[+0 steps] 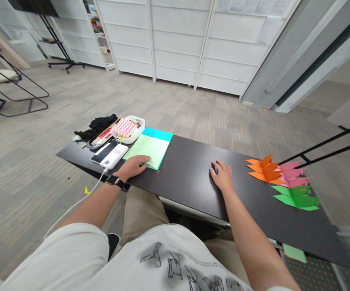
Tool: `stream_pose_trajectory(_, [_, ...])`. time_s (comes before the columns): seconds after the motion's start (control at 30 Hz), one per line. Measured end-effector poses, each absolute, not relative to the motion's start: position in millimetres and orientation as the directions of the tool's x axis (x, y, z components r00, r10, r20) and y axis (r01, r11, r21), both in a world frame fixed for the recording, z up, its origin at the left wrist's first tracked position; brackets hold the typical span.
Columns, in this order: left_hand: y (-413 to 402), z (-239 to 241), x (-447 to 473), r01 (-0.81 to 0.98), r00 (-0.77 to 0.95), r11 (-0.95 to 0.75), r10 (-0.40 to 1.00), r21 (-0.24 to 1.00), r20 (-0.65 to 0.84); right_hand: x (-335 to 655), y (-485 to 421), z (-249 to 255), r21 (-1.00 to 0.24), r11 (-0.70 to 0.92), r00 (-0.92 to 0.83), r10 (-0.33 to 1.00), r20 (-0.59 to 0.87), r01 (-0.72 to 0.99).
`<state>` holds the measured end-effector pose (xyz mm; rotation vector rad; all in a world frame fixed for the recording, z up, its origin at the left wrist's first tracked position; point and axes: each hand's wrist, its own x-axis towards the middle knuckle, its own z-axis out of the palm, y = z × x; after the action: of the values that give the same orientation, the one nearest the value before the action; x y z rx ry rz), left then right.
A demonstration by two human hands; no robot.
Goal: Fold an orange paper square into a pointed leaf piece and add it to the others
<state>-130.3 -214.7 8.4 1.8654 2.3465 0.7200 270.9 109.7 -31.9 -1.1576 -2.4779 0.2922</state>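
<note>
On the bench [187,178], the left hand [135,165] lay open, steadying the paper stack [150,147] at ten o'clock; the right hand [222,176] rested flat, empty, near folded shapes [266,169] at three o'clock.

**Head view, forward and down across a black table**

The camera rides on the seated person's head, tilted ahead and downward. The white shirt [162,258] fills the near bottom edge. The left hand [135,165] and right hand [222,176] lie at arm's reach on the black table [187,182], which crosses mid-frame. Carpet [71,109] and white wall panels [177,40] lie far off at the top.
</note>
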Motion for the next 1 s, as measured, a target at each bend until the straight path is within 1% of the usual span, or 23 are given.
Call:
stream_pose_trajectory(0.13, [-212,10,-135,0.911,-0.273,0.149,0.918,0.385,0.289,271,111,-33,-0.341,0.636,-0.584,0.771,0.254,0.692])
stream_pose_trajectory(0.27, [-206,27,-136,0.920,-0.276,0.146,0.902,0.364,0.333,271,111,-33,-0.339,0.635,-0.586,0.772,0.244,0.695])
stream_pose_trajectory(0.37, [-197,51,-128,0.898,-0.381,0.205,0.806,0.390,0.453,271,111,-33,-0.348,0.634,-0.587,0.773,0.243,0.691])
stream_pose_trajectory(0.43, [-187,68,-115,0.898,-0.393,0.184,0.745,0.400,0.540,270,111,-33,-0.368,0.632,-0.585,0.774,0.243,0.683])
stream_pose_trajectory(0.5, [-173,84,-96,0.900,-0.368,0.121,0.726,0.419,0.580,271,112,-33,-0.425,0.616,-0.571,0.784,0.245,0.663])
stream_pose_trajectory(0.57, [-157,96,-70,0.902,-0.326,0.061,0.743,0.426,0.584,273,116,-32,-0.560,0.554,-0.518,0.821,0.242,0.616])
stream_pose_trajectory(0.63, [-140,104,-38,0.910,-0.262,0.006,0.781,0.414,0.567,278,121,-30,-0.763,0.414,-0.413,0.886,0.212,0.496])
stream_pose_trajectory(0.67, [-131,105,-22,0.916,-0.209,-0.041,0.800,0.399,0.562,281,124,-29,-0.856,0.331,-0.353,0.916,0.190,0.398])
stream_pose_trajectory(0.7, [-122,105,-5,0.919,-0.149,-0.092,0.818,0.383,0.556,285,126,-28,-0.924,0.261,-0.309,0.936,0.171,0.280])
stream_pose_trajectory(0.73, [-113,102,12,0.921,-0.083,-0.140,0.841,0.364,0.534,289,129,-28,-0.967,0.203,-0.274,0.949,0.155,0.156])
stream_pose_trajectory(0.8, [-98,92,45,0.920,0.048,-0.225,0.878,0.322,0.477,299,132,-27,-0.992,0.091,-0.209,0.972,0.108,-0.089])
stream_pose_trajectory(0.87, [-84,74,73,0.905,0.153,-0.298,0.893,0.303,0.423,309,132,-26,-0.962,-0.011,-0.166,0.985,0.036,-0.273])
stream_pose_trajectory(0.93, [-74,53,97,0.893,0.197,-0.324,0.906,0.313,0.375,319,128,-27,-0.927,-0.075,-0.156,0.988,-0.019,-0.369])
stream_pose_trajectory(1.0, [-67,33,114,0.885,0.227,-0.337,0.915,0.321,0.335,329,122,-27,-0.912,-0.095,-0.162,0.986,-0.032,-0.398])
